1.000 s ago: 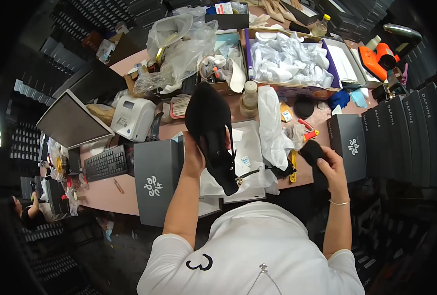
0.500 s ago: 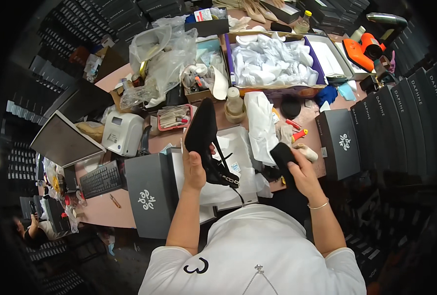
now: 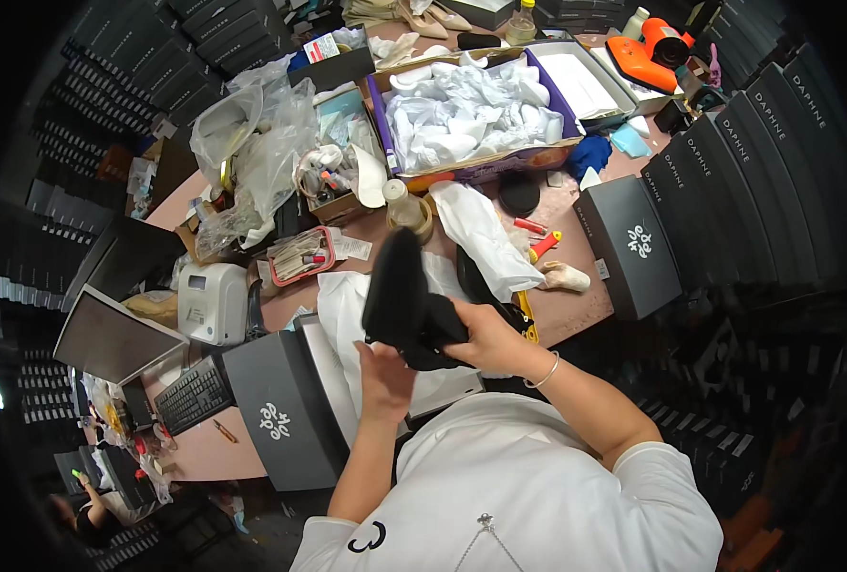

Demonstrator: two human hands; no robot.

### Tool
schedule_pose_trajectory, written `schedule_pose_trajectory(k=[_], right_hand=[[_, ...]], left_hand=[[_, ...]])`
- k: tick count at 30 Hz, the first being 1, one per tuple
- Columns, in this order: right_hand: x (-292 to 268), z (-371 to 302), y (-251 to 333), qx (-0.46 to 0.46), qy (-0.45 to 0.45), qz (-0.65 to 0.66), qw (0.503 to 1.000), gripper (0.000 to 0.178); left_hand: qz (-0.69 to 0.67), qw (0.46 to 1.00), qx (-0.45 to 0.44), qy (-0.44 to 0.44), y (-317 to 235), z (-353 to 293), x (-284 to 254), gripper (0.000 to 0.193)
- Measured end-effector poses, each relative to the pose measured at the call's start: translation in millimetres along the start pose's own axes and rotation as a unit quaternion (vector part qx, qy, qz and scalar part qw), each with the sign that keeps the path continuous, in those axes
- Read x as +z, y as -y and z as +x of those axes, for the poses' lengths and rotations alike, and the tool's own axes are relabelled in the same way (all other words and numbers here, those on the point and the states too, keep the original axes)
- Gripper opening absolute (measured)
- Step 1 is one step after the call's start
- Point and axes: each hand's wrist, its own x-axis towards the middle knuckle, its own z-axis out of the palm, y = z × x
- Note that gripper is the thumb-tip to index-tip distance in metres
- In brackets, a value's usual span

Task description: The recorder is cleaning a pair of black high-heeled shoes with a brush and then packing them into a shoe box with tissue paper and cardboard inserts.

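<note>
The right hand (image 3: 490, 338), curled round a soft pad (image 3: 443, 320), has reached the slender black shoe (image 3: 393, 286) the left hand (image 3: 385, 379) grips.

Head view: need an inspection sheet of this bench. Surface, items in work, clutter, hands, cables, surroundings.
Surface: pink tabletop, bare only in patches.
Items in work: black shoe, raised above white paper; black pad against or right beside it, contact unclear.
Clutter: clear plastic bags, purple-edged box full of white stuffing, red-rimmed tray, keyboard, monitor.
Left hand: at the shoe's near end, appears to grip it; fingers blurred.
Right hand: holds the black pad.
Cables: nothing seen clearly.
Surroundings: dark boxes stacked at right, more at left; another person at lower left.
</note>
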Motion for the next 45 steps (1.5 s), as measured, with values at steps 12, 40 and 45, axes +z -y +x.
schedule_pose_trajectory(k=[12,40,45], right_hand=[[-11,-32,-3,-0.014,-0.053,-0.043,0.998,0.083],[18,-50,-46,0.109,-0.22,0.444,0.862,0.026],[-3,-48,-49,0.21,-0.201,0.365,0.884,0.029]], left_hand=[[0.069,0.986,0.128,-0.079,2,9,20,0.026],[0.007,0.986,0.159,-0.049,17,16,45,0.03],[-0.004,0.99,0.138,0.037,12,25,45,0.03]])
